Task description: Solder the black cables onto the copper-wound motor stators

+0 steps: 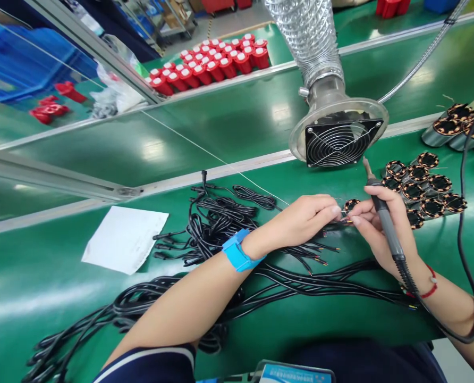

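Note:
My right hand [392, 229] is closed around a soldering iron [384, 215], whose tip points up and away. Its thumb and forefinger also meet at the coloured wire ends [349, 220] of a black cable. My left hand [311, 215], wearing a blue wristband [239, 250], pinches a thin wire close to the right fingertips; the exact grip is partly hidden. Just behind the fingertips stands a single motor stator with copper windings [352, 205]. Under and beside my left wrist lies a heap of black cables [221, 213] with stripped coloured ends.
A fume extractor [338, 141] hangs behind the hands. Wound stators [414, 191] stand in a group at right, with more [446, 130] farther back. Long black cables [301, 284] cross the front. White paper [125, 239] lies left; red cylindrical parts [213, 64] stand beyond the frame rail.

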